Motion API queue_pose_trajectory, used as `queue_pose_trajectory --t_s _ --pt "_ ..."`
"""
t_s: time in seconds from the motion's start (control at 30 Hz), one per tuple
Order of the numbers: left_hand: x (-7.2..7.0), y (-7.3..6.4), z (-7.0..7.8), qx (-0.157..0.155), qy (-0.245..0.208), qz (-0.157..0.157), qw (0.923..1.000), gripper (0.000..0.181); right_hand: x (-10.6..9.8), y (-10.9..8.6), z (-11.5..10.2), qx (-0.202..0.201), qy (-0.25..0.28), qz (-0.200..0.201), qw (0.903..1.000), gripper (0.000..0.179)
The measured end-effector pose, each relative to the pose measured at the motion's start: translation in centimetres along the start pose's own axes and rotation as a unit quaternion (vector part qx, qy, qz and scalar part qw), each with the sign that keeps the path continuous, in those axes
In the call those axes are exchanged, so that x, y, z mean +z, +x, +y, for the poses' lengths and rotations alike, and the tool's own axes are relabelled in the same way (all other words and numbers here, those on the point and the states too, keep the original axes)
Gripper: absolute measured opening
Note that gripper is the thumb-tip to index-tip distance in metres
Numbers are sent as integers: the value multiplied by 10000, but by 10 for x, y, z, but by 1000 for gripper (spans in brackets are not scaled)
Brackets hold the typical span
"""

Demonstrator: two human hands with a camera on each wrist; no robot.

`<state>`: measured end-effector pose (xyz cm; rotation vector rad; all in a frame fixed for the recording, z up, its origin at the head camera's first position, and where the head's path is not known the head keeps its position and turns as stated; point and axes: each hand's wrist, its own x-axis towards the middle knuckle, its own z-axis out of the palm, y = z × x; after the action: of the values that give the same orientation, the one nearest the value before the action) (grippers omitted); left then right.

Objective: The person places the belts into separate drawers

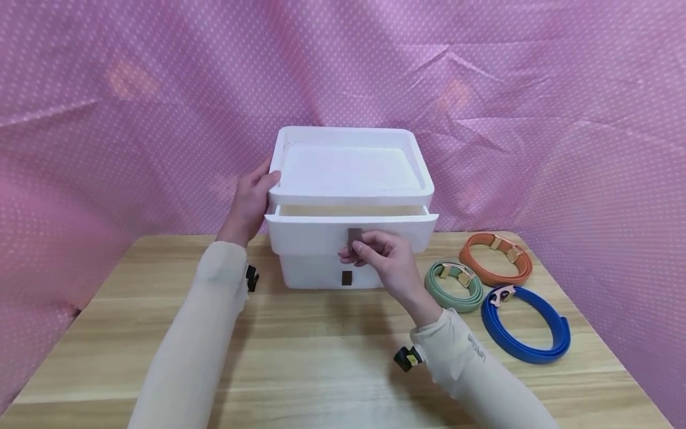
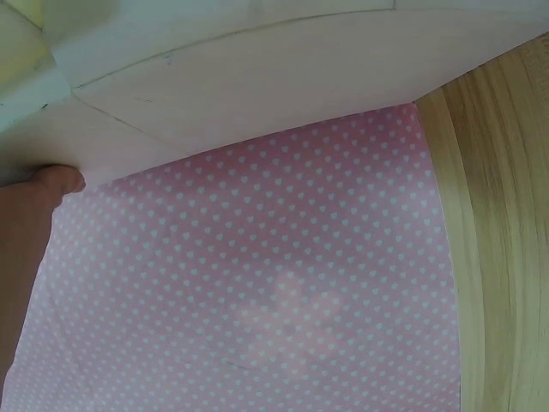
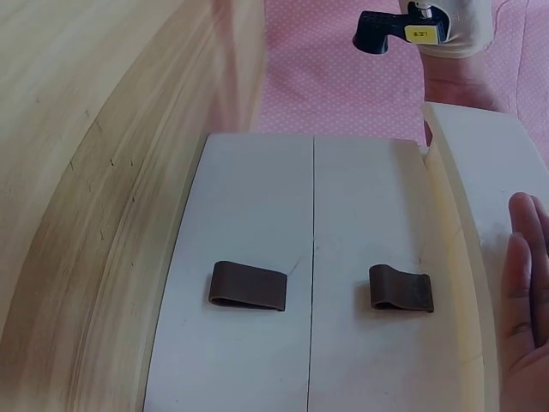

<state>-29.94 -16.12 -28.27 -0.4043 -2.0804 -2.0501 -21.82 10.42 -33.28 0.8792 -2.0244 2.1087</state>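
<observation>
A white drawer unit (image 1: pixel 308 271) with a shallow tray-like top (image 1: pixel 348 167) stands on the wooden table. Its top drawer (image 1: pixel 305 229) is pulled partway out, showing a narrow gap behind its front. My right hand (image 1: pixel 388 256) pinches that drawer's brown pull tab (image 1: pixel 354 236) between thumb and fingers. At the unit's left side, my left hand (image 1: pixel 252 199) holds the upper edge, thumb over the rim. In the right wrist view, two closed drawers carry brown pull tabs (image 3: pixel 249 286) below the extended one. The left wrist view shows the unit's side wall (image 2: pixel 274 81).
To the right lie three rolled belts: a green one (image 1: pixel 442 298), an orange one (image 1: pixel 471 262) and a blue one (image 1: pixel 514 348), with metal buckles. Pink dotted cloth (image 1: pixel 343 65) hangs behind and around the wooden table (image 1: pixel 311 357).
</observation>
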Motion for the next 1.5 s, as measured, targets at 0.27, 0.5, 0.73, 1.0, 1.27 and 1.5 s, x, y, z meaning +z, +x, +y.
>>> queue_pose_trajectory --t_s 0.27,0.5,0.73,1.0,1.27,1.5 --pt "-2 -4 -2 15 -59 19 10000 55 1 -3 3 15 -137 -37 9999 15" --pt "0 -4 -1 -6 -36 39 10000 54 1 -5 2 39 -130 -29 9999 16" --pt "0 -4 -2 88 66 157 9998 52 2 -5 0 -37 -224 -47 9997 16" --pt "2 -5 -1 156 -20 145 9998 52 -1 -6 -1 -62 -263 -113 9996 16" --pt "4 -3 -4 78 -6 132 9999 53 -3 -8 -3 -56 -265 -142 9995 16" --pt "1 -4 -3 86 105 225 9997 53 1 -7 -2 -132 -171 -176 9996 15"
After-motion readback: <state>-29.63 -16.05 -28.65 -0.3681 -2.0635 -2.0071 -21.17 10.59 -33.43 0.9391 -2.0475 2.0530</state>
